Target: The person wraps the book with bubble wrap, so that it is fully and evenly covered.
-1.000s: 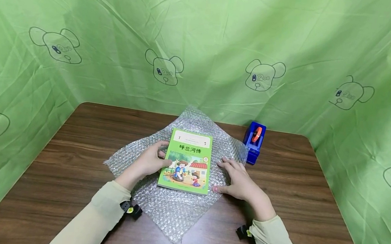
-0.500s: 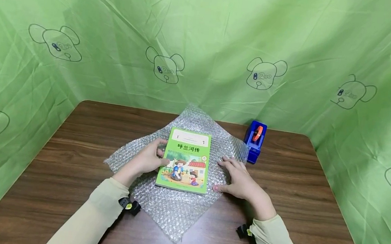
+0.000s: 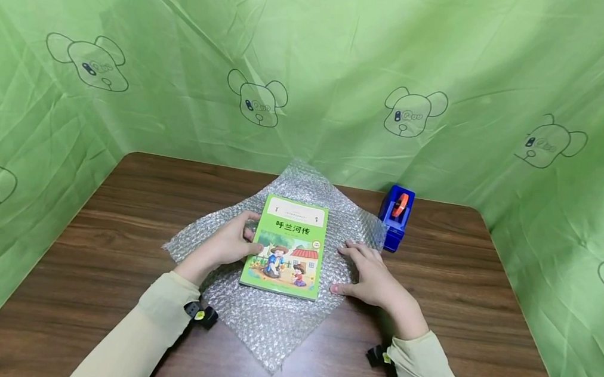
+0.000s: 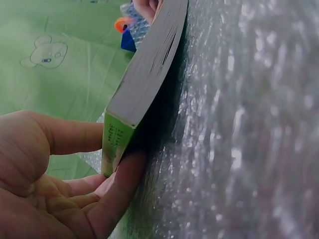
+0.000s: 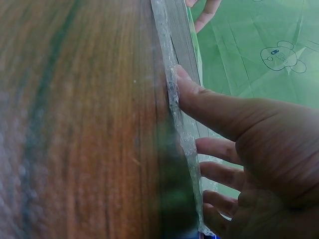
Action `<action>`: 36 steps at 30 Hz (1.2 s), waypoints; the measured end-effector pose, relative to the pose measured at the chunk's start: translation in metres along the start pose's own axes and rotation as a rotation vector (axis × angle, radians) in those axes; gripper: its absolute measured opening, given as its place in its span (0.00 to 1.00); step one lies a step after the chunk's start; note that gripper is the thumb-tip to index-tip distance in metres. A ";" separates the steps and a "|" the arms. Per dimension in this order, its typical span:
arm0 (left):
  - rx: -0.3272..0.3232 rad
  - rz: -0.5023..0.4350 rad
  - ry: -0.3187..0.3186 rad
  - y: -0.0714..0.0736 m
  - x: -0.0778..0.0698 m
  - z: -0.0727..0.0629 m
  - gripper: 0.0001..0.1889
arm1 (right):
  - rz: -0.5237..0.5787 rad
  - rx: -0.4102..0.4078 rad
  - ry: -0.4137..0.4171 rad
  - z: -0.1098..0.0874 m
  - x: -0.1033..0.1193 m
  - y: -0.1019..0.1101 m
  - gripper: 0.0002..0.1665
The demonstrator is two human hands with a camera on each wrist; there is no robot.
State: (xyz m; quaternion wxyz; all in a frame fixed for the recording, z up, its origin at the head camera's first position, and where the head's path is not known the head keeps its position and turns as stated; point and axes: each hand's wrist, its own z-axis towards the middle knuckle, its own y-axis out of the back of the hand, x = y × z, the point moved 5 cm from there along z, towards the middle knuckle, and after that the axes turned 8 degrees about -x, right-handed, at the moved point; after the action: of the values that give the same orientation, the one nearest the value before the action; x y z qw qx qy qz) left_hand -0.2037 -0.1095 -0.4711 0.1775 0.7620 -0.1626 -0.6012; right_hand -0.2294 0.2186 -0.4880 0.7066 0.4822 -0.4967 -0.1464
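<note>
Plainly, left grip [image 3: 229,243] pinches a rectangular paperback [image 3: 285,248] — right grip [image 3: 372,276] outspread, touching pebbly bubble wrap [image 3: 271,323].

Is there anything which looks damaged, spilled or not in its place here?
Nothing looks spilled or damaged. Only the bubble wrap lies cornerwise on the table, not square with it. The green book is raised at its spine, but the left hand holds it there.
</note>
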 end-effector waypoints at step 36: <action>-0.003 0.341 -0.108 0.004 -0.009 -0.003 0.58 | 0.010 0.010 -0.009 0.000 -0.001 0.001 0.55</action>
State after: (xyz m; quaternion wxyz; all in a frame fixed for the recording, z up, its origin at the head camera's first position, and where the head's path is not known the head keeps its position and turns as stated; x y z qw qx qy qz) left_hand -0.2033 -0.1087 -0.4610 0.2692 0.6897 -0.2980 -0.6025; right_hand -0.2305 0.2197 -0.4873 0.7029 0.4824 -0.5029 -0.1425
